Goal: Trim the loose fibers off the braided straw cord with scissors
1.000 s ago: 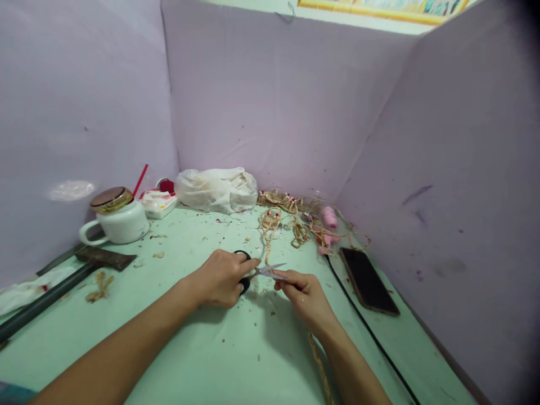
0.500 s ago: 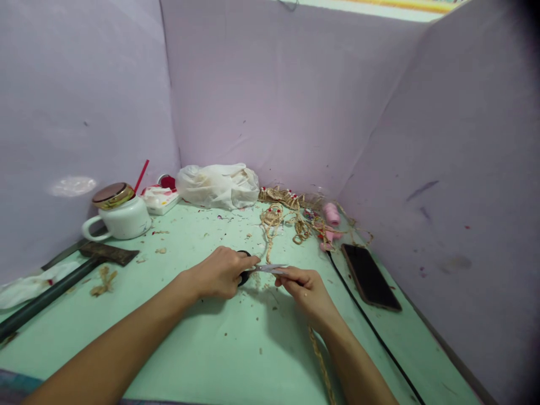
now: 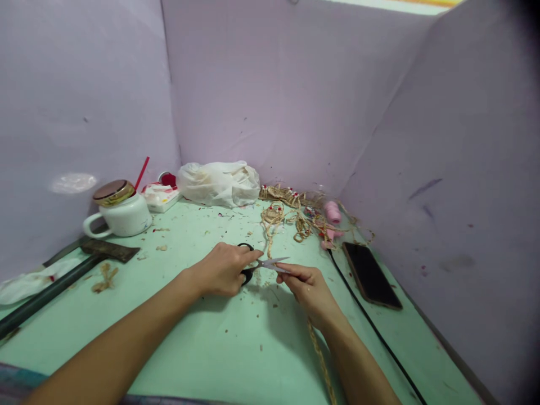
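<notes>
1. Left hand (image 3: 223, 271) is clenched around the black loops of the scissors (image 3: 264, 263). The blades look slightly parted and stick out to the right of that grip.
2. Right hand (image 3: 310, 291) sits just right of the blade tips. Its thumb and fingers are pinched on the end of the braided jute cord (image 3: 319, 360), almost touching the steel.
3. Key relation: the scissors' long axis runs left to right, from the left grip toward the right pinch. The cord's long axis runs crosswise, from the pinch back under the right wrist toward the person. The cord end lies right at the tips, and the right hand is the nearer one to it.
4. Just beyond the blades a loose jute strand (image 3: 267, 242) trails away to a tangled jute pile (image 3: 295, 216). A pink spool (image 3: 332, 212) lies at the pile's far right.
5. Right of the right hand, a dark phone (image 3: 370, 275) lies flat, with a black cable (image 3: 379, 343) running between it and the forearm.
6. Far left of the left grip, a white mug (image 3: 122, 216) stands upright with a gold lid (image 3: 112, 192) on top, so what is in it is hidden. A red straw (image 3: 142, 169) rises behind it.
7. Beyond the mug a small white box (image 3: 161, 199) holds red bits. The crumpled plastic bag (image 3: 218, 183) beside it hides its contents.
8. A hammer (image 3: 63, 278) lies well left on the green table (image 3: 202, 349).
</notes>
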Tool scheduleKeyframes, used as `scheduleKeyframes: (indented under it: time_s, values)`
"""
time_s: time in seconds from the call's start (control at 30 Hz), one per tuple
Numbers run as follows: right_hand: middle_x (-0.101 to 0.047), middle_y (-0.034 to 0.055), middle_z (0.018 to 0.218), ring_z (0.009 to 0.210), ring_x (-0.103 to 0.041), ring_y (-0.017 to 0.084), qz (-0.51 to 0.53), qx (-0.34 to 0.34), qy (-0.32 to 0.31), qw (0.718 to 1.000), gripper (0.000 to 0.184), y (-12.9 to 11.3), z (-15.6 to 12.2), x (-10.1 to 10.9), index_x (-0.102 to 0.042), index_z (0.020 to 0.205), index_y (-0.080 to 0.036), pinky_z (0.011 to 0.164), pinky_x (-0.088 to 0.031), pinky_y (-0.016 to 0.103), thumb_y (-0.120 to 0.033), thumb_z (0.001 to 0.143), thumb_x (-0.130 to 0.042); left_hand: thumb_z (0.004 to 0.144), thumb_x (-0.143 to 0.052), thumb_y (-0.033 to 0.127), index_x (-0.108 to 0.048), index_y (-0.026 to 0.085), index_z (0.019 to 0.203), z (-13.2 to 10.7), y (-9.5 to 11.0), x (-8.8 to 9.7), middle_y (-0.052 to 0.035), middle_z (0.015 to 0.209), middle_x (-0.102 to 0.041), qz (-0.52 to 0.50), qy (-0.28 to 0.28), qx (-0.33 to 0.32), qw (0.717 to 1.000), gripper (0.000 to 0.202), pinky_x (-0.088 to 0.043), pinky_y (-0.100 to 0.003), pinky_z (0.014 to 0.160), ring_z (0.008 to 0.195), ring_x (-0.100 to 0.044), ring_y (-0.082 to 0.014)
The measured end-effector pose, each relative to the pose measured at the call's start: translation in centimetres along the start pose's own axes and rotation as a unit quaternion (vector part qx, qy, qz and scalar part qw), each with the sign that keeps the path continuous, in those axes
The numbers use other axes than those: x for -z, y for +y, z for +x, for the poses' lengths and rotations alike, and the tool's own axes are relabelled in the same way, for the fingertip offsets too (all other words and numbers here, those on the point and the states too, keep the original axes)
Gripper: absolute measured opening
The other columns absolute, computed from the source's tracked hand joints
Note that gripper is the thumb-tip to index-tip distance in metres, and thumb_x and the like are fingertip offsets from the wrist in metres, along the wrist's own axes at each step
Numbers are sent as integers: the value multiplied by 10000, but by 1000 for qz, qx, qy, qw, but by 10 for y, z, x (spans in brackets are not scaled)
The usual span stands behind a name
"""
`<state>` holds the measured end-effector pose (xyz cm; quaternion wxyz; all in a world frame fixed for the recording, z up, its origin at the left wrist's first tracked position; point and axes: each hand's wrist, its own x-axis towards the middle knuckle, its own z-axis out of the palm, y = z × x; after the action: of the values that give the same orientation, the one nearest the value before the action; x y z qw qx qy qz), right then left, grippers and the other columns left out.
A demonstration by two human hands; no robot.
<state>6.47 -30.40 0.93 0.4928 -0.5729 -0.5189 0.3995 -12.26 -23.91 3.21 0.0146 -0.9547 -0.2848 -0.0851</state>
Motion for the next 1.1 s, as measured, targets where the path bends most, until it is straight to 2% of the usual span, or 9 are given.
scheduleKeyframes:
  time_s: [0.2, 0.33, 0.67, 0.8, 0.9, 0.97, 1.0, 1.1]
  values:
    - [-605, 5, 583, 566, -492, 128, -42, 52, -2, 998, 242, -1, -1, -1, -714, 703, -168, 547, -361, 236, -164, 622, -486, 645, -446, 171, -363, 217, 1203, 1, 5, 1, -49, 853, -568, 51, 6, 10, 999, 566, -398, -304, 590, 747, -560, -222]
    - [-587, 2, 589, 590, -502, 135, -72, 76, -3, 994, 280, -3, -2, -2, -706, 706, -171, 573, -377, 240, -128, 611, -447, 639, -443, 171, -384, 218, 1176, 2, 6, 2, -46, 825, -565, 62, -5, 8, 998, 542, -377, -296, 540, 696, -556, -219]
    - [-583, 10, 608, 605, -495, 145, -53, 76, -20, 995, 177, -5, -2, -3, -653, 589, -170, 586, -367, 259, -173, 654, -488, 615, -463, 109, -443, 239, 1088, 1, 1, 0, -19, 770, -595, 21, -24, 0, 999, 491, -336, -254, 518, 635, -561, -190]
    - [-564, 6, 550, 546, -453, 126, -36, 49, -3, 998, 151, -6, -1, -3, -632, 522, -160, 522, -328, 243, -180, 622, -520, 614, -451, 79, -506, 233, 1006, 0, -2, -2, -9, 752, -613, -47, -15, -2, 999, 424, -340, -234, 543, 635, -561, -165]
    - [-567, 0, 565, 447, -371, 79, 30, -14, -1, 999, 133, -6, -2, -3, -673, 620, -145, 441, -268, 222, -211, 601, -560, 632, -428, 79, -566, 216, 881, 2, -3, -5, 9, 682, -603, -158, 23, 14, 987, 316, -344, -225, 556, 630, -553, -148]
    - [-569, -9, 587, 379, -278, 43, 84, -63, -9, 994, 203, -6, -3, -3, -685, 738, -137, 391, -199, 209, -239, 592, -587, 645, -441, 109, -579, 189, 849, 6, -2, -7, 10, 664, -591, -288, 76, 68, 952, 259, -354, -220, 545, 621, -549, -139]
    - [-568, -12, 594, 362, -243, 31, 104, -78, -15, 991, 239, -6, -4, -4, -682, 781, -134, 378, -168, 206, -251, 591, -597, 648, -465, 136, -577, 171, 868, 9, 0, -7, 6, 657, -587, -367, 103, 110, 918, 249, -360, -217, 530, 603, -547, -134]
    - [-566, -13, 596, 351, -228, 20, 129, -90, -37, 987, 258, -8, -6, -8, -675, 796, -124, 366, -133, 203, -269, 590, -619, 624, -574, 239, -537, 116, 980, 17, 8, -8, 3, 583, -565, -568, 145, 232, 776, 378, -344, -199, 446, 508, -529, -117]
